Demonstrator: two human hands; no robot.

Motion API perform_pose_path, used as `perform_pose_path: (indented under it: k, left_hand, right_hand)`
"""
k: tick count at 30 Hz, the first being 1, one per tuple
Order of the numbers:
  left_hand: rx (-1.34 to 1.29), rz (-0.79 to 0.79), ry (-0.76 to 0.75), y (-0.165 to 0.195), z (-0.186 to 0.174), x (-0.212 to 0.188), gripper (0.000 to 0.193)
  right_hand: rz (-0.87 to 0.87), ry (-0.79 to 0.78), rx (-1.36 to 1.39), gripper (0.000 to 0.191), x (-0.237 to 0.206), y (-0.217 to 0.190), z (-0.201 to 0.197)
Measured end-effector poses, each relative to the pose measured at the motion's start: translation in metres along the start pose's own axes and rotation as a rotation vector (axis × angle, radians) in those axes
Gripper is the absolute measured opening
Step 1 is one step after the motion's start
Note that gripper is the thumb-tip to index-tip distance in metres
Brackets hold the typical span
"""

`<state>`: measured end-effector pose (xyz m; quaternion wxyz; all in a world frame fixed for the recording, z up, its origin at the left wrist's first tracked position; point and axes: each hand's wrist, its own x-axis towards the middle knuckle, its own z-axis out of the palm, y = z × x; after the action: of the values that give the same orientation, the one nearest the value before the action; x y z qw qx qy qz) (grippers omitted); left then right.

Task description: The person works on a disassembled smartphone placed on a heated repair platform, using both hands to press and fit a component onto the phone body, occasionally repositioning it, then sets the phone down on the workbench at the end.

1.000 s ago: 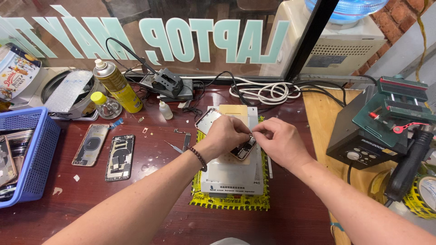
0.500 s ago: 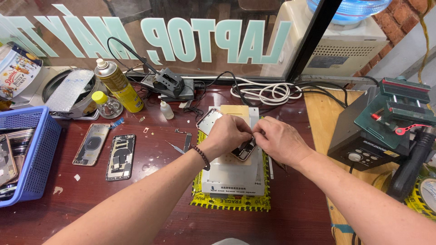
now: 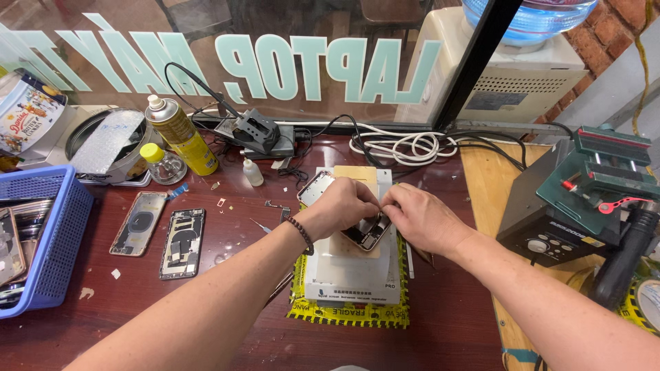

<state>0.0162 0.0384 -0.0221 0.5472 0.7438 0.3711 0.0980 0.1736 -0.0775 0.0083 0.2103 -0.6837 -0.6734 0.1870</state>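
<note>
An opened phone body (image 3: 366,233) lies on a white heating pad (image 3: 350,271) in the middle of the dark red bench. My left hand (image 3: 338,206) rests over the phone's upper part and grips it. My right hand (image 3: 419,218) comes from the right with fingertips pinched at the phone's top edge, meeting the left fingers. What sits between the fingertips is too small to tell. Most of the phone is hidden under both hands. A beaded bracelet (image 3: 300,232) circles my left wrist.
Two bare phone frames (image 3: 182,242) (image 3: 139,223) lie to the left beside a blue basket (image 3: 58,240). A yellow spray can (image 3: 180,136), small bottles, a black stand (image 3: 256,130) and coiled white cable (image 3: 405,145) line the back. A green machine (image 3: 584,196) stands right.
Both hands stay on the phone and shift only slightly; the fingertips remain pinched together at its top edge.
</note>
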Motion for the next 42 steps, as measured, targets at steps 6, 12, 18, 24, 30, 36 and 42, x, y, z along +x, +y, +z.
perform_pose_path:
  k: [6,12,18,24,30,36,42]
  left_hand:
    - [0.003,-0.001,0.006,-0.001,0.001,0.0,0.018]
    - [-0.012,-0.022,-0.019,-0.002,-0.001,0.001,0.017]
    - [-0.057,-0.08,-0.048,-0.001,-0.004,0.001,0.016]
    - [-0.089,-0.084,-0.06,0.003,-0.005,-0.004,0.015]
    - [-0.096,-0.047,-0.047,0.006,-0.005,-0.01,0.02]
    - [0.04,0.085,-0.026,0.005,-0.001,-0.012,0.022]
    - [0.064,0.049,0.013,0.001,-0.003,-0.012,0.018]
  right_hand:
    - [0.183,-0.015,0.168,0.022,0.003,0.002,-0.001]
    - [0.119,0.005,0.221,0.023,0.004,0.006,-0.003]
    - [0.143,-0.031,0.286,0.023,0.008,0.009,-0.003]
    - [0.137,-0.055,0.275,0.025,0.009,0.011,0.002]
    - [0.179,-0.051,0.337,0.025,0.007,0.012,0.004]
    - [0.162,-0.025,0.264,0.024,0.004,0.013,0.007]
    - [0.094,0.008,0.253,0.023,0.002,0.009,0.004]
